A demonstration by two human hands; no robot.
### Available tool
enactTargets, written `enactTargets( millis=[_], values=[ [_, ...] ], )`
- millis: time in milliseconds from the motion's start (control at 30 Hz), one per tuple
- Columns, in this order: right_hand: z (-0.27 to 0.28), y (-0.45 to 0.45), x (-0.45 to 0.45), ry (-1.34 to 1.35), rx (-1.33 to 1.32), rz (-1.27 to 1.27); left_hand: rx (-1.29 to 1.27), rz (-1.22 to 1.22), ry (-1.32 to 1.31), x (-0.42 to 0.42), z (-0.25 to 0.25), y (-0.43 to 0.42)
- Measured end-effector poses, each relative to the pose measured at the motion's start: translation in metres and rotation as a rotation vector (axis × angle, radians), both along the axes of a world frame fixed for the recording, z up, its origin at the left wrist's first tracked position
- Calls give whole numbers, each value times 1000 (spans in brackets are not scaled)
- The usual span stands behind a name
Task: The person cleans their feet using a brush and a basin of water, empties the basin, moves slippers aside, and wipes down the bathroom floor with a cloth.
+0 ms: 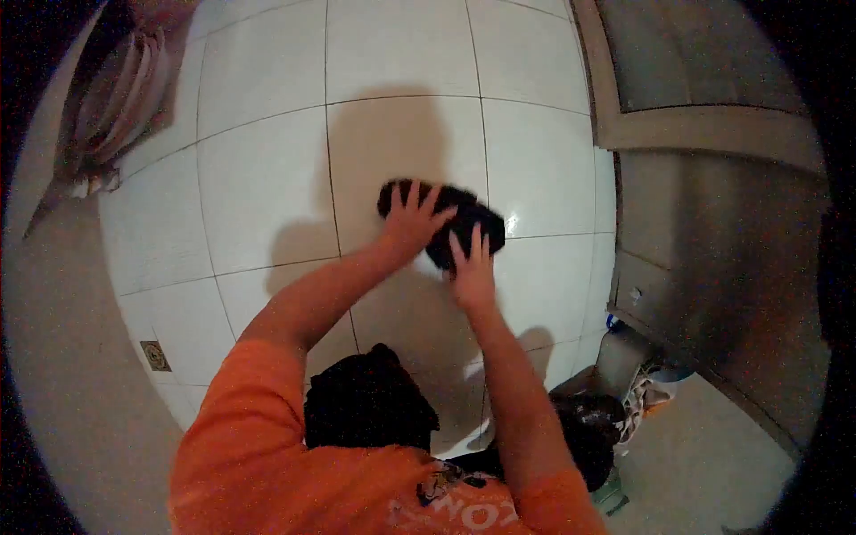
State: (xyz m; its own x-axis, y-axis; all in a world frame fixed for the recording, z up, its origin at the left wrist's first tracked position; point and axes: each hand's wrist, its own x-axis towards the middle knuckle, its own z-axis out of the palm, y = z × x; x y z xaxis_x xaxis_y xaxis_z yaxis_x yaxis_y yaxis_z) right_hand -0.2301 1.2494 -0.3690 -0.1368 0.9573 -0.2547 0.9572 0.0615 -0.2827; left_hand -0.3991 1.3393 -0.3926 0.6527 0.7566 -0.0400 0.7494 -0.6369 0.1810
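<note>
So on my feed the fingers (pixel 396 198) of the left hand (pixel 414 221) are fanned wide, laid over the top of a black bundle (pixel 489 225). The right hand (pixel 473 272) has its fingers parted too, reaching up onto the bundle's near side, just beside the left hand. I can't see either of them pinching anything. The bundle reads as dark, soft cloth to me, but the picture's grainy and a bit smeared there, so don't hold me to that. It's down on the pale tiled floor (pixel 267 187), roughly mid-view, spread out from under the left palm toward the right hand.

Moving outward, I've got both bare forearms angling in from the short sleeves of an orange shirt (pixel 259 464), which has pale lettering on the front. There's a black shape (pixel 366 401) between the arms, close to the shirt, too dark for me to make out. A small square drain cover (pixel 155 356) sits in the floor off to the left. Over on the right there's a brownish panel (pixel 713 232) along the floor's edge, and near its lower end some patterned fabric (pixel 638 403) beside a dark, shiny thing (pixel 599 412).
</note>
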Motion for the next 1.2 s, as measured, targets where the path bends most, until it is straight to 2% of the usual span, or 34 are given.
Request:
enactTargets(
  millis=[67, 100, 133, 200, 233, 333, 367, 467, 533, 600, 667, 733, 767, 867, 900, 933, 1000, 1033, 1067, 1100, 1133, 1167, 1200],
  values=[
    [1, 50, -2, -32, -64, 8, -84, 67, -5, 7, -2, 51],
    [4, 67, 2, -89, -160, 22, -212, 106, 38, 12, 11, 63],
    [5, 77, 8, -88, -162, 8, -338, 146, 81, 17, 19, 70],
    [10, 93, 18, 11, -381, 35, -401, 149, 94, 17, 31, 64],
    [13, 97, 21, 13, -372, 22, -461, 166, 105, 15, 35, 60],
    [14, 97, 19, 217, -317, 54, -443, 144, 79, 4, 23, 44],
    [16, 99, 9, 35, -454, 99, -445, 148, 85, -1, 24, 42],
    [4, 113, -6, -97, -305, 187, -477, 176, 130, -4, 18, 54],
    [-14, 134, -16, -169, -200, 215, -356, 314, 189, -7, 3, 64],
    [-30, 173, -17, -292, -14, 305, -325, 353, 233, -7, -9, 94],
    [-20, 228, -13, -195, -24, 316, -358, 473, 234, -6, -9, 135],
    [-19, 273, -1, -164, -14, 488, -362, 501, 258, 0, -9, 160],
    [-28, 284, 12, -169, 158, 600, -370, 521, 254, 5, -12, 166],
    [-36, 288, 38, -133, -23, 709, -413, 505, 236, 24, -7, 161],
    [-21, 280, 43, -176, -76, 729, -450, 467, 227, 28, -4, 144],
    [-15, 273, 53, -139, -156, 655, -486, 426, 202, 38, -2, 137],
    [9, 263, 69, -111, -240, 583, -318, 467, 45, 58, -15, 121],
    [38, 264, 70, -117, -151, 659, -319, 474, 44, 58, -18, 128],
    [52, 265, 70, -117, -61, 737, -397, 588, -181, 56, -21, 135],
    [45, 263, 68, -111, -61, 749, -468, 701, -407, 53, -24, 141],
    [28, 260, 61, 20, -48, 699, -466, 714, -400, 49, -23, 148],
    [9, 263, 51, 152, -35, 648, -556, 711, -509, 41, -20, 154],
    [-12, 275, 40, 164, -32, 658, -644, 705, -616, 31, -16, 163]
  ],
)
